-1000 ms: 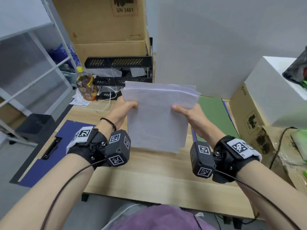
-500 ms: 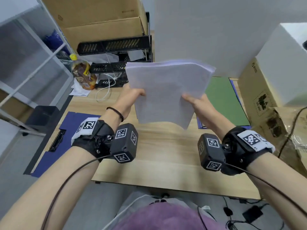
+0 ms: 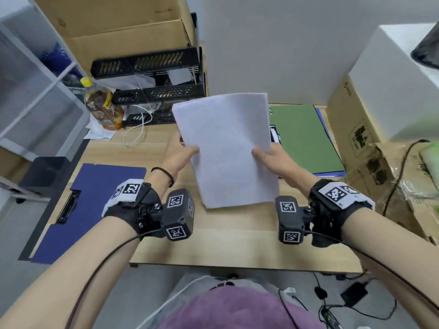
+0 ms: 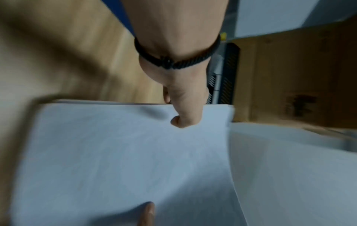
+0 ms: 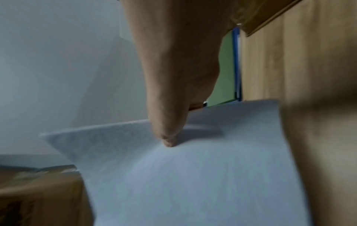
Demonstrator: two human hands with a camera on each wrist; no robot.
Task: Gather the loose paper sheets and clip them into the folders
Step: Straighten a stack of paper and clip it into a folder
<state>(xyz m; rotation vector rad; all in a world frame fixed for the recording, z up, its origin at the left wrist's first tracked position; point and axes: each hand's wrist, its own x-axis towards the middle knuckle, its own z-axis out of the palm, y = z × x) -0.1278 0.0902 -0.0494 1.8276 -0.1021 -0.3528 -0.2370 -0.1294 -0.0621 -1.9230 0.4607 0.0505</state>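
A stack of white paper sheets [image 3: 225,148] is held upright-tilted above the wooden desk [image 3: 237,245], gripped at both side edges. My left hand [image 3: 183,155] pinches its left edge, thumb on the front face of the paper sheets [image 4: 125,160]. My right hand [image 3: 268,157] pinches the right edge, thumb pressed on the sheets [image 5: 193,183]. A dark blue folder [image 3: 90,205] with a black clip [image 3: 67,206] lies flat at the desk's left. A green folder [image 3: 301,136] lies at the back right over a blue one.
Black mesh trays [image 3: 152,91] and cardboard boxes [image 3: 123,27] stand at the back left, with a drink bottle [image 3: 104,108] and a white cable [image 3: 137,129]. A cardboard box [image 3: 351,124] and a white box [image 3: 399,86] crowd the right. A white wall panel [image 3: 273,48] stands behind.
The stack has turned from lying wide to standing tall and has come lower and nearer. Both hands have shifted down along its edges. The head view has tipped further down.
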